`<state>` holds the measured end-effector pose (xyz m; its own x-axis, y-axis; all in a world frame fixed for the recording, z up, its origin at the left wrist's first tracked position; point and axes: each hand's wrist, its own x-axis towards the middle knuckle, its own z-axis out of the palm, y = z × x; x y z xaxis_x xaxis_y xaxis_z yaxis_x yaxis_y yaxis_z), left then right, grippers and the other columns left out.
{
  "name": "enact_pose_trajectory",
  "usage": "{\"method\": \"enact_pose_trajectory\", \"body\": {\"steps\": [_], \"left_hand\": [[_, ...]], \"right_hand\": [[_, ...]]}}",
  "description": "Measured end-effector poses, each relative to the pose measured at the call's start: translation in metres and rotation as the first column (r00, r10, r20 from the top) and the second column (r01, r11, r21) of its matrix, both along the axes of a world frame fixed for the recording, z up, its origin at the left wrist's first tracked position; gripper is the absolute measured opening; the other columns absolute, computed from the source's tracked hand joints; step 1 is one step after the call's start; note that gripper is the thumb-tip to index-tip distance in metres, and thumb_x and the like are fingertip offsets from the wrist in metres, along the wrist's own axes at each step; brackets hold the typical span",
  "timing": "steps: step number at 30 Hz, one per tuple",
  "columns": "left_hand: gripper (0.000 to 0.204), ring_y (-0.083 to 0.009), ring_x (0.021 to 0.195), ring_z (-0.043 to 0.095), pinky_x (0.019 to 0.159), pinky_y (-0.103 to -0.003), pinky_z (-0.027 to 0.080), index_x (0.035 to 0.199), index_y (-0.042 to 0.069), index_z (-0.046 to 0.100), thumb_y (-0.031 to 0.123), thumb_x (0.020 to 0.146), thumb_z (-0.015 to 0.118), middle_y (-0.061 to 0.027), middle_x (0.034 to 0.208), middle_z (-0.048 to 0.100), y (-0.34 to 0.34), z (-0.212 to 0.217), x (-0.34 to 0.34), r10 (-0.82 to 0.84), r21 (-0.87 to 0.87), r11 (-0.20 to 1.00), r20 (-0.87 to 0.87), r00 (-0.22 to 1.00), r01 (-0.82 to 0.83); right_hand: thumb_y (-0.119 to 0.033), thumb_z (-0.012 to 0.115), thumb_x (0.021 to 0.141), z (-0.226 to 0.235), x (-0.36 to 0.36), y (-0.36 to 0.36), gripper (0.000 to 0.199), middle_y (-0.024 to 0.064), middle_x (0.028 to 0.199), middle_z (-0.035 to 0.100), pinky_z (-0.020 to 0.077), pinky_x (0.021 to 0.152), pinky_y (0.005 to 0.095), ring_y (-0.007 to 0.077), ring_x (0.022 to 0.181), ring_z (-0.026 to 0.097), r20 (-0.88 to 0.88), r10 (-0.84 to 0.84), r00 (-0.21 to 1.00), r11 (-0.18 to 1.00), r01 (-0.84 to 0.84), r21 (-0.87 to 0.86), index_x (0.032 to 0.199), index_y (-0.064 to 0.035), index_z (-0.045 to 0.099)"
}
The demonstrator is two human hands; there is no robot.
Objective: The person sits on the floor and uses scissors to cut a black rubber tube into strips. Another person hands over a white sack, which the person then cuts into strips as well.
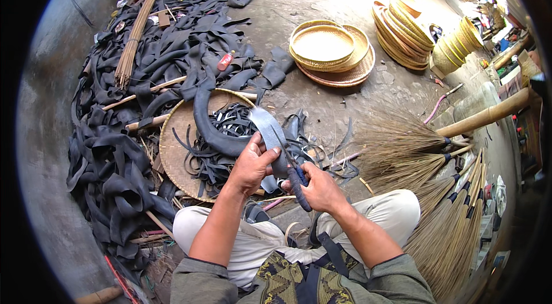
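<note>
Mid-frame, our left hand (248,167) pinched the grey rubber strip (268,130) while our right hand (321,189) gripped the scissors (299,190), so we figured keeping it taut meant cleaner snips.

Olive-grey sleeves (201,281), cream trousers (388,215), gold-patterned cloth (280,278)

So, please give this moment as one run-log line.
left hand: holds curved grey rubber strip; right hand: holds dark-handled scissors against strip; nearby: round tan woven tray holding thin black strips
</note>
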<state>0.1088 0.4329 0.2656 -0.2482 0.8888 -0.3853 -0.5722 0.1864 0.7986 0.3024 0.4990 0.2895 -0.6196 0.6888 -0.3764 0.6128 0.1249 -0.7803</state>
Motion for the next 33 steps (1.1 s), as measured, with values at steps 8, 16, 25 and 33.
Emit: {"method": "enact_pose_trajectory", "body": {"steps": [8,16,25,33], "left_hand": [[0.047,-0.0146,0.108,0.065,0.08,-0.037,0.062,0.144,0.01,0.04,0.005,0.1,0.059,-0.0048,0.122,0.063,0.004,0.004,-0.012,0.083,0.001,0.997,0.009,0.997,-0.083],[0.051,-0.0128,0.102,0.064,0.08,-0.035,0.061,0.146,0.011,0.042,0.009,0.099,0.063,-0.0038,0.124,0.063,0.0,0.001,0.007,-0.022,-0.038,0.999,-0.018,1.0,0.021],[0.065,-0.015,0.101,0.067,0.077,-0.035,0.062,0.155,0.006,0.022,0.006,0.101,0.058,-0.0075,0.126,0.062,0.003,0.002,-0.006,0.092,0.021,0.996,0.005,0.996,-0.092],[0.058,-0.0175,0.099,0.068,0.074,-0.035,0.063,0.152,0.011,0.032,0.006,0.101,0.057,-0.0067,0.12,0.063,0.002,-0.001,0.009,0.001,-0.034,0.999,-0.037,0.999,-0.002]], "right_hand": [[-0.057,0.084,0.077,0.01,0.003,0.0,0.06,0.0097,0.068,0.065,0.0475,0.06,0.0361,0.0219,0.061,0.061,0.049,0.06,0.997,0.998,-0.06,-0.005,0.095,-0.0009,0.07],[-0.067,0.081,0.074,0.005,0.003,0.003,0.074,0.0228,0.08,0.07,0.0538,0.07,0.0478,0.0437,0.081,0.071,0.036,0.052,0.998,0.977,-0.058,0.205,0.1,0.0002,0.066],[-0.062,0.084,0.074,0.001,0.001,0.0,0.067,0.0184,0.076,0.069,0.0517,0.066,0.0436,0.0363,0.071,0.069,0.04,0.037,0.999,0.985,-0.043,0.169,0.095,-0.0012,0.066],[-0.063,0.084,0.074,-0.003,0.005,0.005,0.068,0.0202,0.079,0.07,0.0533,0.07,0.0459,0.0411,0.081,0.071,0.089,0.016,0.996,0.981,-0.033,0.192,0.094,-0.0009,0.065]]}}
